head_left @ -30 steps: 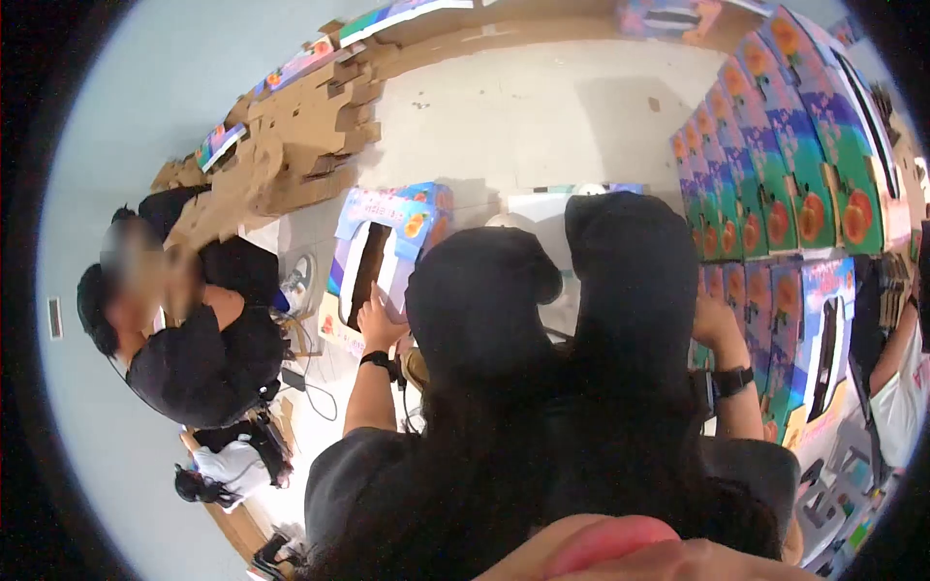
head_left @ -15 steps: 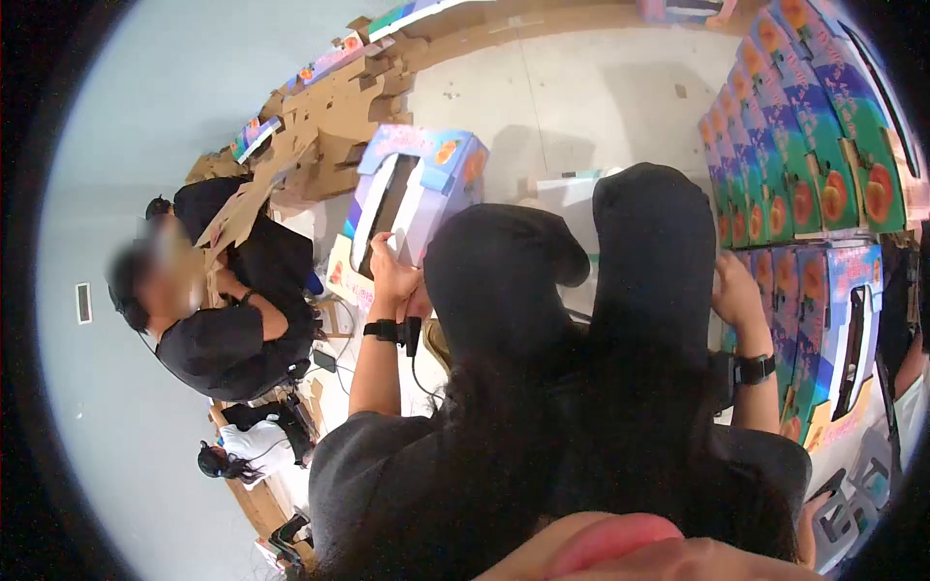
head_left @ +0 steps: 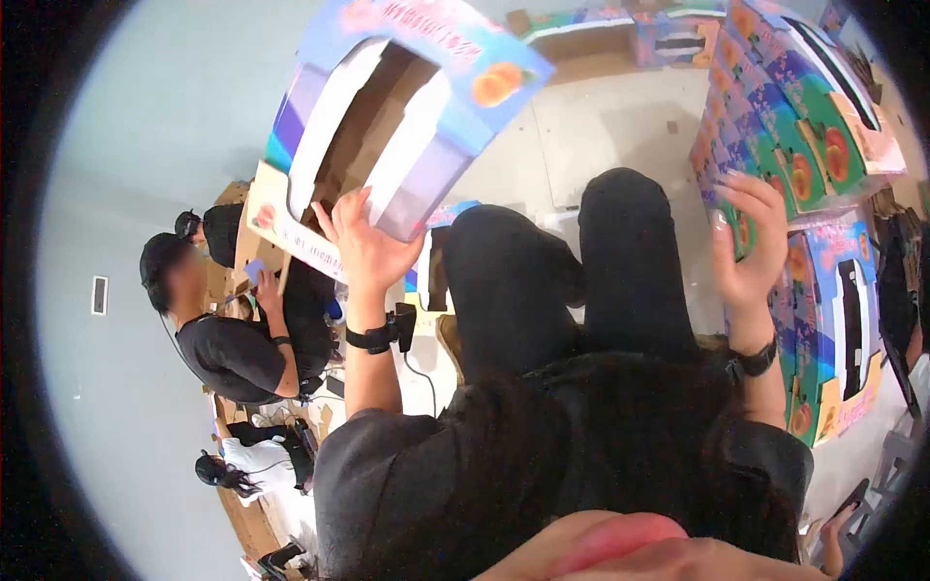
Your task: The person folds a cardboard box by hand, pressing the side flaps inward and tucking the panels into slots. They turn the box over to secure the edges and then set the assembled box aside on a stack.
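My left hand (head_left: 366, 242) grips the lower edge of a printed cardboard carton (head_left: 412, 136). Peaches and pink lettering decorate the carton, and a long slot with white edges shows its brown inside. It is tilted and raised close to my head. Below that hand, part of another printed carton (head_left: 439, 266) shows beside my knee. My right hand (head_left: 751, 247) holds nothing, its fingers apart and the thumb raised. It is nearest to the stacked peach cartons (head_left: 799, 145) on my right, overlapping their side in this view.
More printed cartons (head_left: 825, 320) stand below the right stack. Further cartons (head_left: 673, 44) lie at the far side of the pale floor (head_left: 591, 121). To the left, a person in black (head_left: 232, 353) handles cardboard, with a person in white (head_left: 262, 465) nearby.
The carton in my left hand has come up and closer, and now looks much larger. My right hand has risen from beside my knee to the stack, fingers spread.
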A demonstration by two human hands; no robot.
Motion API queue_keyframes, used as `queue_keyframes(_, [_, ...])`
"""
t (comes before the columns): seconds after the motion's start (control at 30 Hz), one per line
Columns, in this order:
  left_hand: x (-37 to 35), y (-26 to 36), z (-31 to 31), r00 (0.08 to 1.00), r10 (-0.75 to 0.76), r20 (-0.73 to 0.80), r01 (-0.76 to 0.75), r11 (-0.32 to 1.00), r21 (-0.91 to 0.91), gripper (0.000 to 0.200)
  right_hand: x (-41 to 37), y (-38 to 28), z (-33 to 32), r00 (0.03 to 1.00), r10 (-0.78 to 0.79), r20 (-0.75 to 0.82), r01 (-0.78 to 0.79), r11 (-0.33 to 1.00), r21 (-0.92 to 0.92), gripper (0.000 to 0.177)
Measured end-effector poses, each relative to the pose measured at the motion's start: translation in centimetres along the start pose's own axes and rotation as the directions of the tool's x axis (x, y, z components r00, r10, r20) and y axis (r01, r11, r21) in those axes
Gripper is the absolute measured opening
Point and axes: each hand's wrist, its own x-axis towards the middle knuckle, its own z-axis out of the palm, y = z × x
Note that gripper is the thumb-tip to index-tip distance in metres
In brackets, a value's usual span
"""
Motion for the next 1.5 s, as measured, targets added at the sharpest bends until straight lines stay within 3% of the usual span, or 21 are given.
queue_keyframes(0.17, [1.7,2.5,-1.6,0.967,0.2,-0.161,-0.217,0.971,-0.102,0.088,4.1,-7.3,2.6,0.921,-0.387,-0.038,0.388,0.916,0.105,0.034])
queue_keyframes(0.27, [0.9,5.0,-3.2,0.963,0.224,-0.15,-0.257,0.93,-0.261,0.085,3.6,-9.1,5.0,0.884,-0.459,-0.084,0.466,0.854,0.232,0.032])
queue_keyframes(0.33, [0.3,7.0,-5.4,0.976,0.22,-0.003,-0.21,0.927,-0.312,0.085,3.2,-10.6,5.8,0.869,-0.495,-0.002,0.491,0.861,0.13,0.032])
queue_keyframes(0.43, [-0.7,10.3,-5.7,0.967,0.255,-0.009,-0.242,0.901,-0.361,0.095,2.1,-10.0,4.9,0.868,-0.487,0.094,0.494,0.865,-0.089,0.037])
queue_keyframes(0.53, [-1.7,11.3,-5.6,0.951,0.298,0.085,-0.236,0.875,-0.422,0.099,0.5,-9.3,4.2,0.912,-0.363,0.189,0.39,0.912,-0.129,0.043])
queue_keyframes(0.67, [-2.1,11.5,-5.1,0.938,0.345,0.01,-0.308,0.848,-0.432,0.105,-0.7,-6.4,4.9,0.883,-0.384,0.269,0.429,0.893,-0.134,0.045])
queue_keyframes(0.8, [-2.7,11.8,-5.7,0.941,0.338,0.019,-0.301,0.861,-0.409,0.102,-1.6,-6.9,5.6,0.908,-0.37,0.196,0.404,0.897,-0.181,0.043])
queue_keyframes(0.9, [-3.1,12.3,-6.5,0.946,0.294,-0.136,-0.307,0.676,-0.67,0.096,-2.5,-7.3,5.9,0.921,-0.344,0.186,0.383,0.889,-0.251,0.042])
queue_keyframes(0.97, [-4.4,14.2,-7.1,0.987,0.128,0.102,0.077,0.189,-0.979,0.097,-3.5,-7.2,5.9,0.925,-0.333,0.181,0.375,0.878,-0.298,0.042])
queue_keyframes(1.0, [-4.9,15.2,-7.5,0.964,0.095,0.247,0.258,-0.118,-0.959,0.099,-4.0,-7.2,5.8,0.922,-0.342,0.18,0.383,0.87,-0.311,0.042])
queue_keyframes(1.03, [-4.5,15.9,-9.1,0.929,0.172,0.327,0.362,-0.254,-0.897,0.114,-4.3,-7.2,5.8,0.919,-0.352,0.178,0.393,0.861,-0.322,0.041])
queue_keyframes(1.13, [-5.1,15.8,-8.4,0.828,0.394,0.399,0.554,-0.683,-0.476,0.126,-4.9,-7.2,5.1,0.921,-0.333,0.203,0.385,0.861,-0.333,0.04])
queue_keyframes(1.17, [-5.2,15.6,-8.4,0.821,0.41,0.398,0.556,-0.73,-0.397,0.127,-5.1,-7.2,5.0,0.925,-0.323,0.2,0.374,0.867,-0.329,0.039])
queue_keyframes(1.27, [-5.2,14.9,-8.6,0.828,0.242,0.505,0.417,-0.869,-0.267,0.127,-5.1,-8.0,4.5,0.937,-0.285,0.204,0.333,0.903,-0.27,0.037])
queue_keyframes(1.3, [-5.0,14.8,-9.1,0.827,0.178,0.533,0.398,-0.854,-0.334,0.124,-5.0,-8.6,4.2,0.94,-0.269,0.209,0.317,0.917,-0.242,0.037])
queue_keyframes(1.4, [-4.7,14.5,-9.5,0.853,0.081,0.515,0.273,-0.911,-0.309,0.12,-3.9,-10.1,2.5,0.914,-0.212,0.347,0.278,0.948,-0.153,0.034])
queue_keyframes(1.43, [-4.6,14.5,-9.6,0.869,0.058,0.491,0.3,-0.851,-0.43,0.117,-3.4,-10.4,2.1,0.916,-0.215,0.339,0.253,0.965,-0.073,0.034])
queue_keyframes(1.5, [-4.8,14.7,-8.9,0.865,0.003,0.502,0.281,-0.831,-0.479,0.113,-2.4,-10.5,1.3,0.921,-0.22,0.321,0.201,0.975,0.091,0.033])
